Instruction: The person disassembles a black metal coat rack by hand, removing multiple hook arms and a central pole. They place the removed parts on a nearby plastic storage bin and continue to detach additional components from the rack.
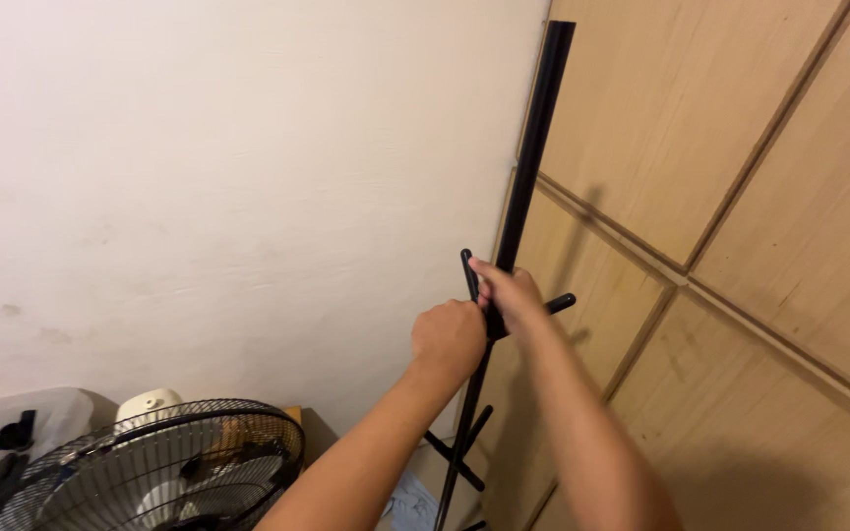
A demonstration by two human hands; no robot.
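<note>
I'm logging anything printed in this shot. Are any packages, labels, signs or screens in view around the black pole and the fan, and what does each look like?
None in view: no package, label, sign or screen shows on the black pole, the fan, the white wall or the wooden panels.

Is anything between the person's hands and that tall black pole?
Nothing visible. Both hands are already on the black pole: the left hand wraps it, the right hand sits where the short pegs branch off. The fan stands apart, lower left.
</note>
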